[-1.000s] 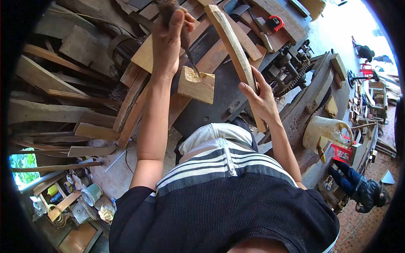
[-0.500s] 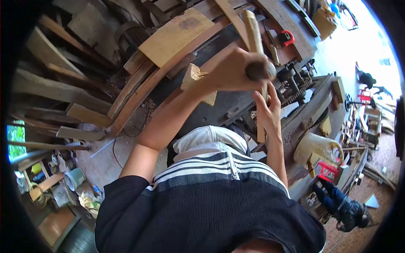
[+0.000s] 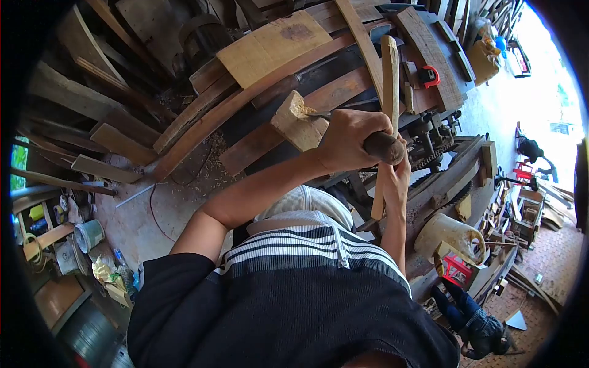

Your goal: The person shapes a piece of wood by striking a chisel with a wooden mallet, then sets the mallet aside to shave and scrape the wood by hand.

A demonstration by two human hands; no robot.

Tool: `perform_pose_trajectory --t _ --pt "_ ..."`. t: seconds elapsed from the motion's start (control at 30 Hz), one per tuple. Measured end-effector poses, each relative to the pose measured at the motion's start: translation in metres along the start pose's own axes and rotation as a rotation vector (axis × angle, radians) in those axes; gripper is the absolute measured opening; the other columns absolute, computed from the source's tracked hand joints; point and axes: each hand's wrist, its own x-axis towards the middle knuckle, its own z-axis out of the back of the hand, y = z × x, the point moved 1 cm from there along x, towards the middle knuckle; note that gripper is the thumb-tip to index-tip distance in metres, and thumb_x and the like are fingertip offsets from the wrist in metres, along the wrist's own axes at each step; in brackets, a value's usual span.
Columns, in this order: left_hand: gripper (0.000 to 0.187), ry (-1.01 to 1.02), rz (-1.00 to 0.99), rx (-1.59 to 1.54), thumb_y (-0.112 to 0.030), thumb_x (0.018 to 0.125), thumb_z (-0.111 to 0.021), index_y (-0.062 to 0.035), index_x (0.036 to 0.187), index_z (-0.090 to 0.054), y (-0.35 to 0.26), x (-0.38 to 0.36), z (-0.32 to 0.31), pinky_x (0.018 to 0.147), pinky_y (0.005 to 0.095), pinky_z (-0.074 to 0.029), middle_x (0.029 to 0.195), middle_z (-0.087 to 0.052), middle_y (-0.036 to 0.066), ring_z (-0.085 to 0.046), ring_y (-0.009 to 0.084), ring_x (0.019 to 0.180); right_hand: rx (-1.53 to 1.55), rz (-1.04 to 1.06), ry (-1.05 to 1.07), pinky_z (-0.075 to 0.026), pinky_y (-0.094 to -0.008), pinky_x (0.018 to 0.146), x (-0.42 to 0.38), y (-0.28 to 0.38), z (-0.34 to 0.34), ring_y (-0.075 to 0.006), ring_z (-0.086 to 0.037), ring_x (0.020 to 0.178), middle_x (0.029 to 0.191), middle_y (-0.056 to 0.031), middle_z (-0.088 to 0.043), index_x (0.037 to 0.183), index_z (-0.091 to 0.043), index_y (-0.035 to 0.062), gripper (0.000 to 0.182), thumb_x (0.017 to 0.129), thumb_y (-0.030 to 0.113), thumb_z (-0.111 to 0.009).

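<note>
Dark metal bench [image 3: 331,69] spreads beyond the waist, strewn with planks; a person [image 3: 485,328] stands well apart, off to the right. Wide board [image 3: 270,52] lies toward the bench's left side, past the block. Long stick [image 3: 391,73] points away from the body, crossing behind the left fist; right hand [image 3: 396,184] is on its lower part, fingers curled round it as far as can be seen, the grip partly hidden. Block [image 3: 300,126] lies just left of the left hand [image 3: 350,138], apart from the right; its support is hard to make out. Left hand is closed in a fist round the chisel [image 3: 384,147], handle butt toward the right hand, blade reaching the block's rough, pale hollow. Looks like hand-chiselling, judging by that hollow. Another cut would call for a steady block and a controlled blade angle; neither hand grips the block. Red-and-black tape measure [image 3: 429,76] sits right of the stick. Smallest: shavings [image 3: 208,162] on the floor.
</note>
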Motion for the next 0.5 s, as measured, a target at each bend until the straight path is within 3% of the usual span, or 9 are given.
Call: perform_pose_trajectory --t 0.13,0.23,0.33,0.5 --pt "0.034 -0.018 -0.059 -0.016 -0.022 0.073 -0.087 -0.0096 0.077 -0.056 0.005 0.003 0.003 0.049 0.0323 -0.044 0.064 -0.056 0.006 -0.059 0.0213 0.052 -0.002 0.041 -0.014 -0.048 -0.0234 0.069 0.001 0.006 -0.005 -0.0085 -0.058 0.082 0.105 -0.0051 -0.064 0.149 -0.041 0.0082 0.061 0.097 0.03 -0.063" --pt "0.033 -0.03 -0.014 -0.039 -0.019 0.074 -0.086 -0.0101 0.076 -0.055 0.01 -0.001 0.006 0.05 0.0324 -0.044 0.064 -0.056 0.006 -0.058 0.0214 0.052 0.012 -0.134 -0.008 -0.047 -0.0232 0.065 -0.002 0.011 -0.005 -0.0077 -0.058 0.078 0.1 -0.0035 -0.064 0.148 -0.043 0.0091 0.065 0.095 0.037 -0.067" --pt "0.032 0.025 0.029 -0.018 -0.021 0.067 -0.086 -0.0105 0.078 -0.058 0.01 -0.006 0.009 0.055 0.0353 -0.051 0.068 -0.062 0.009 -0.067 0.0281 0.062 -0.001 -0.154 -0.008 -0.046 -0.0228 0.064 -0.002 0.016 -0.004 -0.0072 -0.057 0.077 0.098 -0.003 -0.064 0.148 -0.043 0.0097 0.064 0.095 0.035 -0.068" --pt "0.03 -0.002 0.027 0.028 -0.02 0.07 -0.084 -0.0105 0.077 -0.057 0.011 -0.011 0.009 0.054 0.0346 -0.05 0.066 -0.061 0.009 -0.065 0.0273 0.058 0.018 -0.024 -0.063 -0.046 -0.0221 0.063 -0.003 0.038 0.0 -0.0067 -0.056 0.075 0.094 -0.0027 -0.064 0.149 -0.042 0.0098 0.064 0.094 0.029 -0.067"
